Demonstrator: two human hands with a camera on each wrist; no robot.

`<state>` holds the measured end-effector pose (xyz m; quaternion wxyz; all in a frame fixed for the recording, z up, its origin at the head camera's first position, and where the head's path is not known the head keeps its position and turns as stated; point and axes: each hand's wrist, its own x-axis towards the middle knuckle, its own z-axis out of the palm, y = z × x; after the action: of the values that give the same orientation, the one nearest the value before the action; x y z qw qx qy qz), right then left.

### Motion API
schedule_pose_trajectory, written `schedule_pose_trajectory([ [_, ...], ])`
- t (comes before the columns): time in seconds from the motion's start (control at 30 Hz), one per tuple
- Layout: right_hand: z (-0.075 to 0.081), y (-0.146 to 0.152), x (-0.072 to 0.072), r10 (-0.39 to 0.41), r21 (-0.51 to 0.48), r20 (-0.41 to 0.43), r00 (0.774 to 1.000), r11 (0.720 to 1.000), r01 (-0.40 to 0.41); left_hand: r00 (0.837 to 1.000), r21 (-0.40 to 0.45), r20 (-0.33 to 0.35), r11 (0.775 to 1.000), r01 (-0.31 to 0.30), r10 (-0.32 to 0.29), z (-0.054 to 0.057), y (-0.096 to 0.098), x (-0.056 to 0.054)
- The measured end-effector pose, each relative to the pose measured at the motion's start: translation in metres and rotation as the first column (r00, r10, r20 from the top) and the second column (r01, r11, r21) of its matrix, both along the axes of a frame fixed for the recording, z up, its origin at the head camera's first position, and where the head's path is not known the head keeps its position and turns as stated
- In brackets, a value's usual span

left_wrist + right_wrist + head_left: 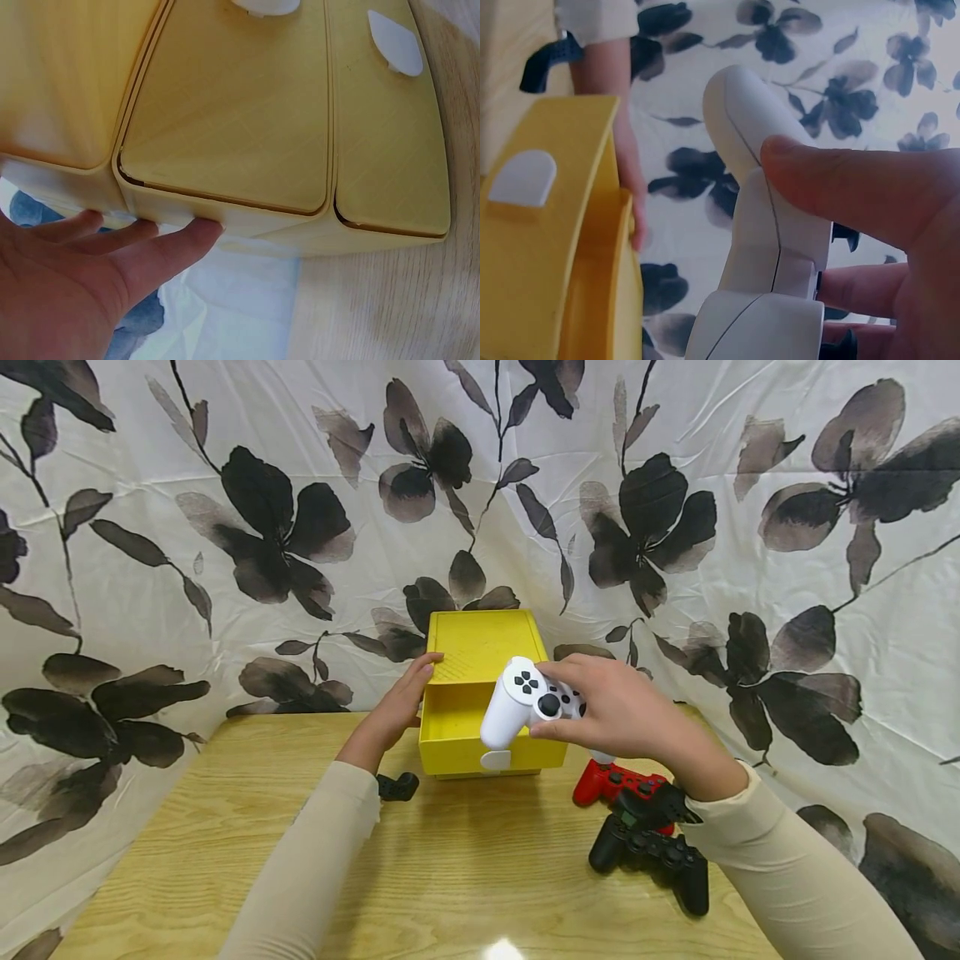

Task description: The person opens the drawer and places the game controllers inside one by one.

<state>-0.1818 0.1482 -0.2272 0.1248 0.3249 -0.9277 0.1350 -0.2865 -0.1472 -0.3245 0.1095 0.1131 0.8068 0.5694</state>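
My right hand (618, 706) grips a white game controller (501, 714) in the air, just above the front of a small yellow drawer unit (487, 643). In the right wrist view the thumb presses along one face of the controller (754, 217), and other fingers show behind it. An upper drawer (457, 755) with a white pull tab (495, 760) is slid out, and the controller overlaps its opening. My left hand (393, 702) rests against the unit's left side. Its fingers are extended along the yellow wall (217, 214) in the left wrist view.
A red game controller (596, 782) and a black game controller (660, 856) lie on the wooden table (480, 877), right of the drawer unit and below my right forearm. Behind the table hangs a white cloth (360, 410) with dark flowers.
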Motion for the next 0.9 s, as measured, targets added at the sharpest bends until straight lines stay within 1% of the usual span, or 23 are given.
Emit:
schedule_pose_trajectory([
  [0.1, 0.003, -0.003, -0.008, -0.005, -0.006, 0.005, 1.000, 1.000, 0.005, 1.000, 0.003, -0.002, 1.000, 0.000, 0.000, 0.001, 0.001, 0.001],
  [0.27, 0.006, -0.010, -0.018, -0.019, -0.010, -0.001, 1.000, 1.000, 0.019, 1.000, -0.006, -0.008, 1.000, -0.006, 0.006, -0.001, 0.000, 0.000],
  [0.37, 0.006, -0.015, -0.024, -0.045, 0.009, -0.015, 0.999, 0.999, 0.045, 1.000, 0.008, -0.004, 1.000, -0.008, 0.008, -0.008, -0.001, -0.008],
  [0.5, 0.005, -0.022, -0.032, -0.077, 0.047, -0.037, 0.996, 0.996, 0.079, 1.000, 0.023, -0.016, 1.000, -0.018, 0.018, -0.022, -0.003, -0.019],
  [0.57, 0.005, -0.026, -0.035, -0.089, 0.053, -0.038, 0.995, 0.994, 0.091, 0.999, 0.016, -0.031, 1.000, -0.024, 0.024, -0.026, -0.003, -0.022],
  [0.73, 0.004, -0.035, -0.043, -0.106, 0.053, -0.032, 0.994, 0.993, 0.108, 0.998, -0.002, -0.056, 0.999, -0.033, 0.033, -0.029, -0.005, -0.023],
  [0.9, 0.001, -0.044, -0.049, -0.092, 0.049, -0.040, 0.995, 0.994, 0.094, 0.998, 0.006, -0.058, 1.000, -0.027, 0.028, -0.029, -0.005, -0.024],
])
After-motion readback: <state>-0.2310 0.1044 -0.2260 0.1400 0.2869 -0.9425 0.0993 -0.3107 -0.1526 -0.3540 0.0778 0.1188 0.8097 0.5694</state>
